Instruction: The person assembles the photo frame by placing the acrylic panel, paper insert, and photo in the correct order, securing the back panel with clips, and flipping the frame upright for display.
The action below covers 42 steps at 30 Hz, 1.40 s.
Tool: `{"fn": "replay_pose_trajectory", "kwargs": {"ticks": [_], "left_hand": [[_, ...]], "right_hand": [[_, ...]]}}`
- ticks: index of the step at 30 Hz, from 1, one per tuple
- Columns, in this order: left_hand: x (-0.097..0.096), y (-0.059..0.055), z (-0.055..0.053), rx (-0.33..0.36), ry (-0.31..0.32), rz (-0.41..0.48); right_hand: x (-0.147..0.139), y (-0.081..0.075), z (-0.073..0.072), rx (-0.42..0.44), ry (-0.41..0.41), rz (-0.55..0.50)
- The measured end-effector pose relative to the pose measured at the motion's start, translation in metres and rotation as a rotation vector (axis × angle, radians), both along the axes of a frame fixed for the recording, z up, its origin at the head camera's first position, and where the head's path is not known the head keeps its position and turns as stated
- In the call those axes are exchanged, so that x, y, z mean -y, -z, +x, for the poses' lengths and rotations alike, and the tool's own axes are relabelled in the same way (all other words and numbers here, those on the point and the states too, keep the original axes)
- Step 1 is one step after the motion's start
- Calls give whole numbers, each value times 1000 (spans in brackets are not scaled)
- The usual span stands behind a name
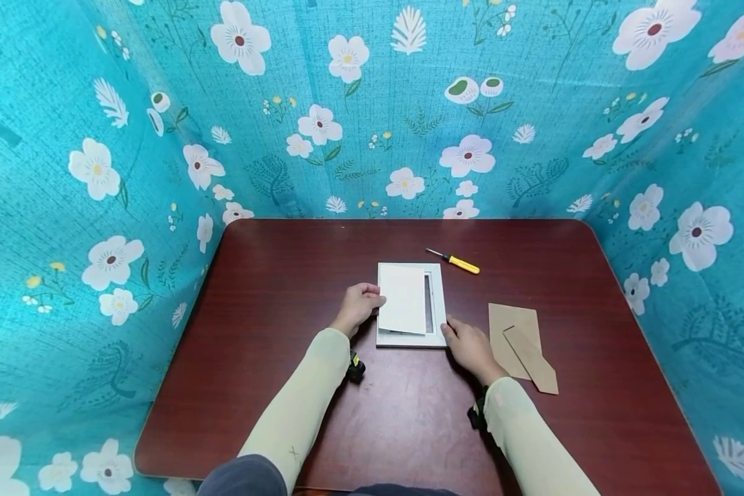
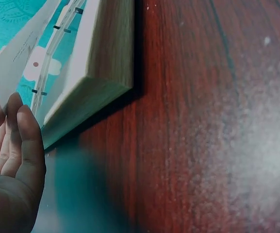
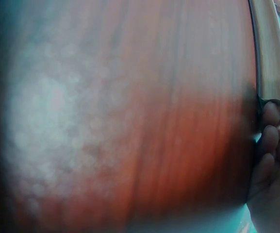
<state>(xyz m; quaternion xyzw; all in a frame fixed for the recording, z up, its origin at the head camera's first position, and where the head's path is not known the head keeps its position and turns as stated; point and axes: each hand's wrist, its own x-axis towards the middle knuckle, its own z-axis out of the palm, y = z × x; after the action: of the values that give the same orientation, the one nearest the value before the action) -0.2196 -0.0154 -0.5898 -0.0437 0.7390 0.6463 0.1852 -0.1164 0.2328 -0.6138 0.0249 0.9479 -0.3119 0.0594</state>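
Observation:
A white picture frame [image 1: 438, 303] lies face down on the table, with small dark tabs along its inner edge in the left wrist view. Over its opening a white sheet [image 1: 401, 300] is tilted, its left edge pinched between the thumb and fingers of my left hand [image 1: 357, 308]. Faint print shows on the sheet [image 2: 14, 65] in the left wrist view. My right hand [image 1: 469, 346] grips the frame's near right corner, thumb on top and fingers along the wooden side [image 3: 271, 53].
A screwdriver [image 1: 463, 264] with a yellow handle lies beyond the frame. To the right sits a brown backing board [image 1: 513, 318] with a stand leg [image 1: 533, 362] across it. The dark red table [image 1: 273, 289] has rounded corners, and a blue floral curtain [image 1: 372, 158] surrounds it.

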Motion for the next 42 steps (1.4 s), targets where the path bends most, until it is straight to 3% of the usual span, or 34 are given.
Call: {"fn": "replay_pose_trajectory", "kwargs": {"ticks": [21, 35, 42], "left_hand": [[-12, -3, -1, -49, -17, -84], [-19, -1, -3, -169, 33, -232], [-21, -2, -3, -184, 52, -292]], "right_hand": [[2, 4, 0, -34, -15, -2], [1, 1, 0, -23, -15, -9], [0, 0, 0, -22, -12, -4]]}}
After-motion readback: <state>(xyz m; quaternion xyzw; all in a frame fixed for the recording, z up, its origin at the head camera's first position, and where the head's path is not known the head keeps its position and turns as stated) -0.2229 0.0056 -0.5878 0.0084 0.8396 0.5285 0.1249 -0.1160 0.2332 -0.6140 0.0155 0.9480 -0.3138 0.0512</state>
